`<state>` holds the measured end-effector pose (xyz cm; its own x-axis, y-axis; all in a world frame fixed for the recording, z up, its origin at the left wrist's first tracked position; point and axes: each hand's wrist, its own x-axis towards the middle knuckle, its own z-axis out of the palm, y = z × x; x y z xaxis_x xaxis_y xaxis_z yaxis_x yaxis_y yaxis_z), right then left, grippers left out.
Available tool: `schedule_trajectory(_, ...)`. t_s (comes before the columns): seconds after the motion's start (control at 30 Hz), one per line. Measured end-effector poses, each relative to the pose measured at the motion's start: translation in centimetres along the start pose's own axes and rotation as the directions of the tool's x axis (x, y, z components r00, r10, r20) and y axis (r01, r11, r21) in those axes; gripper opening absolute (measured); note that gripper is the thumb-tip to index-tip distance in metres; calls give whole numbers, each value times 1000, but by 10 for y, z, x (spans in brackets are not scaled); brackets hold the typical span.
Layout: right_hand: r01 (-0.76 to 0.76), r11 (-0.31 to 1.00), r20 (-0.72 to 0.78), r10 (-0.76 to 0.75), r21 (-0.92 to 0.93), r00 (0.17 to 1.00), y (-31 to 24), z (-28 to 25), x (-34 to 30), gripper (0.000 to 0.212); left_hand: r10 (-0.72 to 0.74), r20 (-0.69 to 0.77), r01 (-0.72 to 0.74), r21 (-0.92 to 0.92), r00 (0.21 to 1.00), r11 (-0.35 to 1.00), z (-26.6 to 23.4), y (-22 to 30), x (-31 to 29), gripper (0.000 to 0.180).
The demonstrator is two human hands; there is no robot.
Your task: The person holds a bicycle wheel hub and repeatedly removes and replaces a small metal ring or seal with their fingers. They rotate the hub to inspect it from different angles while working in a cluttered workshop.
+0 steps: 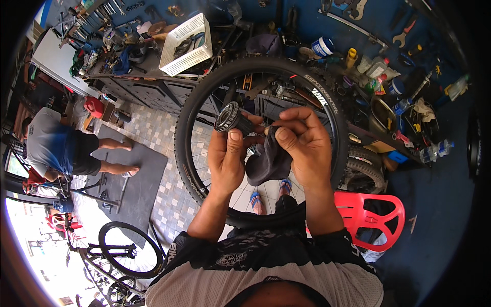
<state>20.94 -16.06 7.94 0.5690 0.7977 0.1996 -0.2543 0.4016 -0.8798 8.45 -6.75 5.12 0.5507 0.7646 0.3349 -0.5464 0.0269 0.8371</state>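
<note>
My left hand [226,162] is closed round a dark cylindrical freehub body [228,118], its toothed ring end tilted up and to the left. In my right hand [311,148] a dark grey cloth [268,165] is pinched between thumb and fingers, and it hangs down between the two hands. The cloth's upper end comes close to the freehub body; whether they touch I cannot tell. Below both hands stands a bicycle wheel [185,134] with a black knobbly tyre, its spokes partly covered by my hands and the cloth.
Along the far side runs a cluttered workbench [138,87] bearing a white perforated basket [202,57], tools and bottles. A red plastic chair [399,217] stands to my right. At the left, another person [48,138] bends over a bicycle; another bicycle wheel [102,243] is nearer.
</note>
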Motion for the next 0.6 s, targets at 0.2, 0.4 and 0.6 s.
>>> schedule_trajectory(0.2,212,926,-24,-231,-312,973,11,9,-3,29,180,-96,-133,370,979,920,21,-7,-5,27)
schedule_trajectory(0.4,60,874,62,-34,-482,998,2,-8,2,41,183,-133,-104,456,974,884,9,-8,20,30)
schedule_trajectory(0.6,-46,725,185,235,-687,954,-5,-63,-9,24,302,-145,-206,460,942,864,-9,-6,43,24)
